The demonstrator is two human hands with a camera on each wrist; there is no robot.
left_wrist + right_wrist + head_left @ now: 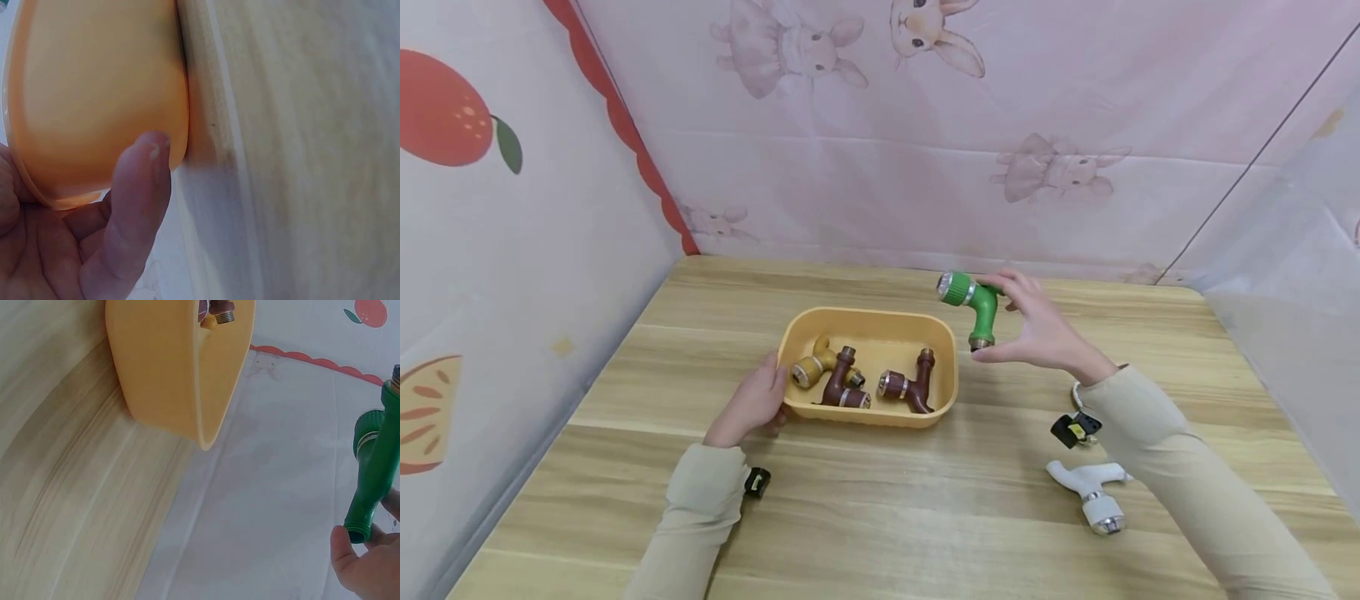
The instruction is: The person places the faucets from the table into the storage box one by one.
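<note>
A yellow plastic bin [868, 419] sits on the wooden table, and my left hand [757, 398] grips its left end. In the left wrist view one finger [140, 194] lies along the bin's outer wall. My right hand [1037, 323] pinches a green faucet [985, 310] above the table, just past the bin's right end. Its ribbed green knob points left; the right wrist view shows the thumb at the spout's mouth. Inside the bin lie a yellow faucet [824, 357], a dark red faucet [835, 386] partly over it, and another dark red faucet [919, 386] to the right.
A white faucet [1093, 492] lies on the table near my right forearm. Just behind it, a black device with a cable [1077, 428] hangs by the right sleeve. Patterned fabric walls [880, 200] stand behind the table and at both sides.
</note>
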